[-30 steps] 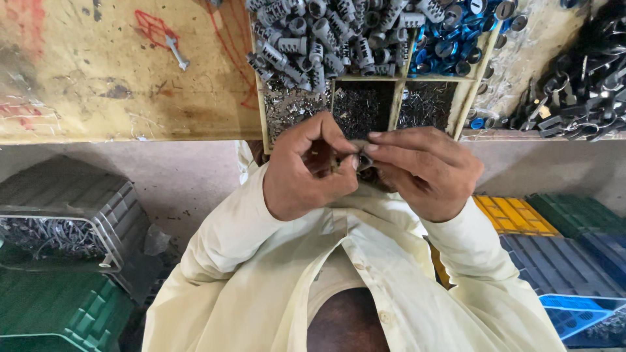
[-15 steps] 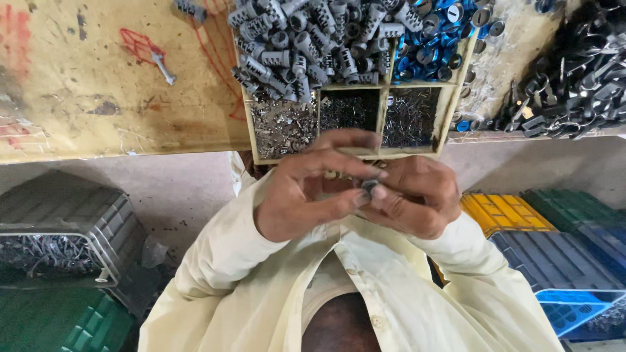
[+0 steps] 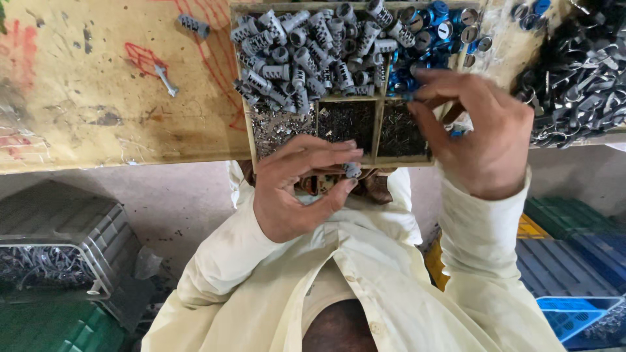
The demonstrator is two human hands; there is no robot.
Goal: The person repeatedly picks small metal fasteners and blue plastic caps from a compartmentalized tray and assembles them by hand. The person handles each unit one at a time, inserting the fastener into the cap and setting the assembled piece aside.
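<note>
My left hand [image 3: 297,192] pinches a small grey ribbed cylinder [image 3: 352,171] between thumb and fingertips, just below the front edge of a wooden divided tray [image 3: 315,111]. My right hand [image 3: 479,133] reaches over the tray's right side. Its thumb and fingers are apart at the edge of the compartment of blue caps [image 3: 424,32], and I see nothing held in them. The tray's big compartment holds several grey ribbed cylinders [image 3: 306,52]. Its three small front compartments hold tiny metal pins [image 3: 349,124].
A heap of black metal clips [image 3: 574,78] lies right of the tray. On the paint-stained wooden bench [image 3: 98,117] lie a loose grey cylinder [image 3: 194,26] and a small metal piece [image 3: 166,79]. Below are a grey crate [image 3: 59,221], a green crate [image 3: 52,329] and yellow, green and blue crates [image 3: 574,254].
My hands, together at my chest on the small part, have separated. The right hand moved up and right to the blue caps. The left hand keeps the grey cylinder.
</note>
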